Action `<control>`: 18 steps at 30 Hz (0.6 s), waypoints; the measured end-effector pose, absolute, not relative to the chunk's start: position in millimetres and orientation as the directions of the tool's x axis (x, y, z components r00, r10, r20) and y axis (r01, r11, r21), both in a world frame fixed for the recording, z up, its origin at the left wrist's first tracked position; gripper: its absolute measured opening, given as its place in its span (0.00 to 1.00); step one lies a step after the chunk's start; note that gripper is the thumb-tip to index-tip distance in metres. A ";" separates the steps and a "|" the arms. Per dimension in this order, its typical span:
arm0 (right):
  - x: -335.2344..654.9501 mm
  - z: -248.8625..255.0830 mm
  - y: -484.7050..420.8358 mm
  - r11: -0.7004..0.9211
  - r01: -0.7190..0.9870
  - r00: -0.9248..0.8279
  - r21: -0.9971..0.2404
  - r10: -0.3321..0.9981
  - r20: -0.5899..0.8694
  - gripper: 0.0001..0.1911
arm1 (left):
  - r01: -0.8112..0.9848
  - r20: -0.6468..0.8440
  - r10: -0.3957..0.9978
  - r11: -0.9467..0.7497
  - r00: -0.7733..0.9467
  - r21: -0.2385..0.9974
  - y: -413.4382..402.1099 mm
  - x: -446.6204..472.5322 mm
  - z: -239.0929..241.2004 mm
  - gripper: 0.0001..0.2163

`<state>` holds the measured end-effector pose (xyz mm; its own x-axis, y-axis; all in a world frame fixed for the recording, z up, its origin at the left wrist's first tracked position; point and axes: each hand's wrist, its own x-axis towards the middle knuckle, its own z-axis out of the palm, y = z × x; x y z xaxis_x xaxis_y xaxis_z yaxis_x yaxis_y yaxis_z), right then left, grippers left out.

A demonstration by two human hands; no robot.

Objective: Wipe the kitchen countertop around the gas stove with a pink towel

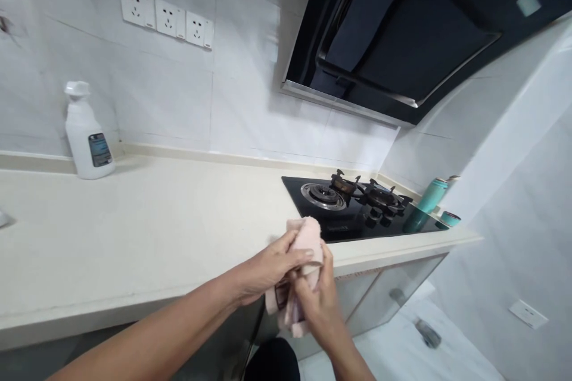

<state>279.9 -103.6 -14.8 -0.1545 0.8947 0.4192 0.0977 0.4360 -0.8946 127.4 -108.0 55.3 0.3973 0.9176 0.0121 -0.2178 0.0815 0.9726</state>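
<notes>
From the head-worn view, the left hand (272, 265) and right hand (318, 303) are both closed on a bunched pink cloth (306, 238), held together at the front edge of the counter (134, 238). A black gas hob (344, 205) sits at one o'clock from them, a white spray bottle (87, 134) at ten, and wall sockets (166, 18) at eleven.

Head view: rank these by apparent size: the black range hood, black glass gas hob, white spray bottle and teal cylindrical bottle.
1. black glass range hood
2. black glass gas hob
3. white plastic spray bottle and teal cylindrical bottle: unsure, the white looks bigger but the teal stands farther away.
</notes>
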 end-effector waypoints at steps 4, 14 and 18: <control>311.1 1.8 -79.3 0.356 0.021 0.027 -0.934 0.934 0.357 0.38 | -0.006 0.085 0.873 -0.093 0.480 0.996 -95.5 110.1 64.9 0.26; 447.1 49.1 76.4 0.133 0.894 0.161 -0.429 0.797 0.582 0.30 | 0.743 0.101 0.993 -0.109 0.055 0.660 -63.9 -45.2 60.9 0.24; 454.4 32.1 114.8 0.112 0.991 -0.079 -0.074 0.932 0.352 0.26 | 0.835 0.247 0.967 -0.186 0.063 0.517 -51.9 -58.8 28.8 0.22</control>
<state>454.4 114.8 32.1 -0.0792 0.9325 0.3524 0.9910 0.1120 -0.0737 -58.8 -51.9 28.8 0.0631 0.9671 0.2466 0.8353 -0.1864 0.5173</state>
